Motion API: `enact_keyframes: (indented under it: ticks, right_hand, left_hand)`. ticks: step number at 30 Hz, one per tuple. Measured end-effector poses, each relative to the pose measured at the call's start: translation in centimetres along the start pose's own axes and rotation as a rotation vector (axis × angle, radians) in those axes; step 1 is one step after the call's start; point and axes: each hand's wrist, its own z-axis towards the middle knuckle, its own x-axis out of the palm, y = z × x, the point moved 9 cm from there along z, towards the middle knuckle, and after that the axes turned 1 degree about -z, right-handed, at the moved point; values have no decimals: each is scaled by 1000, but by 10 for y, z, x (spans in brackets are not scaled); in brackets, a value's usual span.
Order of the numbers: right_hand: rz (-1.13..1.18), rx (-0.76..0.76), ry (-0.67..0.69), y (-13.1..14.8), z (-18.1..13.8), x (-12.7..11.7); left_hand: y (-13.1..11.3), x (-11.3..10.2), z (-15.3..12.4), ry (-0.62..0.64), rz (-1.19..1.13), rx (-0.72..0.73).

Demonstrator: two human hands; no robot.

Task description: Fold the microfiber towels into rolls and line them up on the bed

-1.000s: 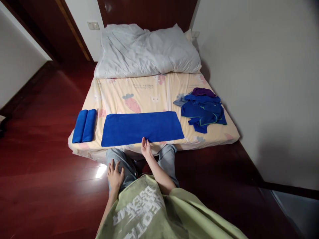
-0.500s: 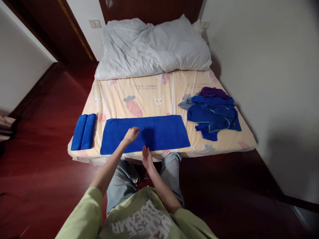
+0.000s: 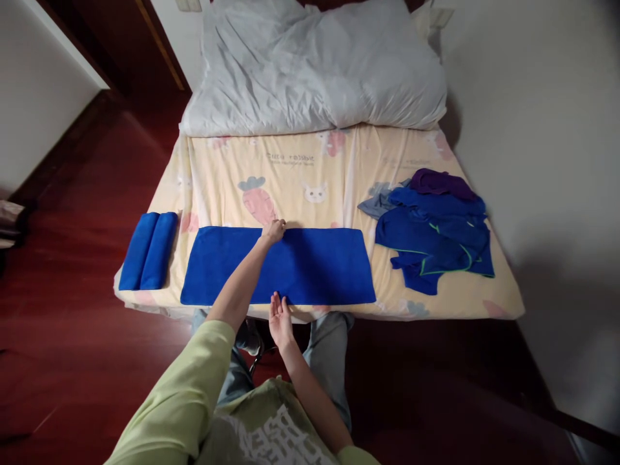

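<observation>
On bed [image 3: 300, 174], towel [image 3: 320, 268] between left hand [image 3: 274, 230], right hand [image 3: 279, 313].

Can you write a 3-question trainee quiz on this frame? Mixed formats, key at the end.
1. True or false: the left hand is at the far edge of the flat blue towel.
2. Multiple choice: where is the right hand? A) on the pillow B) at the near edge of the flat towel C) on the heap of cloths
3. Fill in: the two rolled towels lie on the bed to the ____ of the flat towel.

Key: 1 true; 2 B; 3 left.
</observation>
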Motion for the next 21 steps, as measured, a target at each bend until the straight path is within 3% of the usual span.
enact_keyframes:
  ticks: [10,21]
  right_hand:
    - [94,45,22,-2,-2,1]
    - [-14,-12,2,9,-11,-2]
  left_hand:
    - [5,-2,13,49,-21,-117]
    - [6,-22,-5,-67,-390,-74]
